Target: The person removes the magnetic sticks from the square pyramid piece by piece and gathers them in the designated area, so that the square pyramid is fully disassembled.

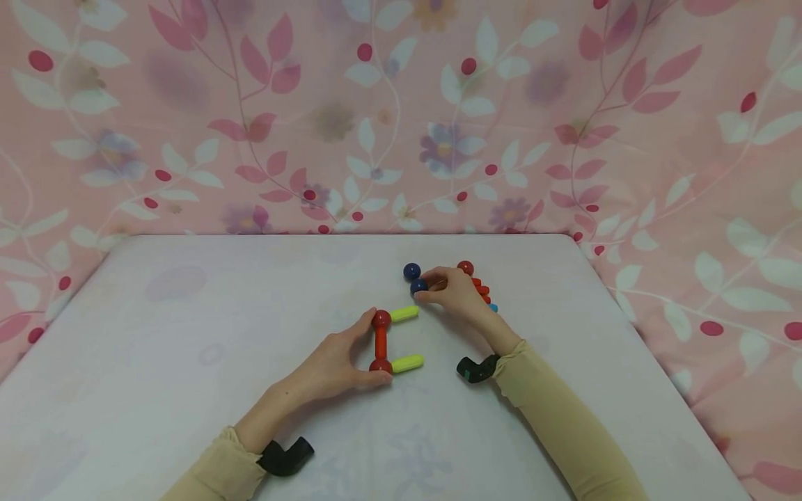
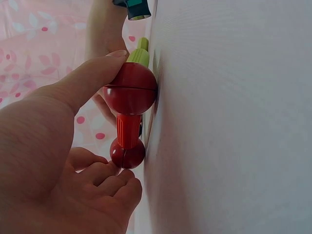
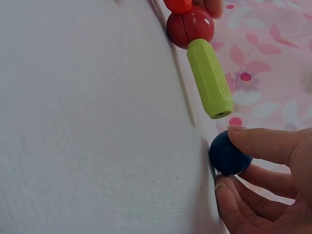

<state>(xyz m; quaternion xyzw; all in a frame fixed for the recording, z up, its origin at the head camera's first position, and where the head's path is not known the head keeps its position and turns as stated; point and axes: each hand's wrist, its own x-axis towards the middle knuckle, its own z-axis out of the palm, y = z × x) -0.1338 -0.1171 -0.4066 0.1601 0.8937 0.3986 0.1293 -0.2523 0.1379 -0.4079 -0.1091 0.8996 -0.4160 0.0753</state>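
We see two hands at work over a white cloth-like tabletop [image 1: 188, 292]. Our left hand [image 1: 335, 362] is spread wide along a glossy joined piece: a near red ball [image 1: 380, 368] and a far red ball [image 1: 381, 319], linked by a ribbed orange-red rod [image 1: 381, 344]. The thumb presses the near ball and the fingertips meet the far one, so the piece sits between them, just off the palm, held by its two ends. From each ball a ribbed lime-green rod juts towards our right side — the far green rod [image 1: 404, 314] and the near green rod [image 1: 407, 363], roughly parallel, their outer ends free.

Our right hand [image 1: 460, 296] is nearly closed, thumb and fingertips pinching a smooth dark blue ball [image 1: 418, 287]. The ball lies at the very tips, on the hand's left side, beyond the far green rod and apart from it; whether it touches the table we cannot tell. A second dark blue ball [image 1: 411, 272] rests just past the pinched one.

Partly hidden behind the right hand lie a loose red ball [image 1: 466, 267], several short orange-red pieces [image 1: 485, 291] and a bit of light blue [image 1: 493, 308]. A pink floral cloth [image 1: 401, 139] hangs behind the table.
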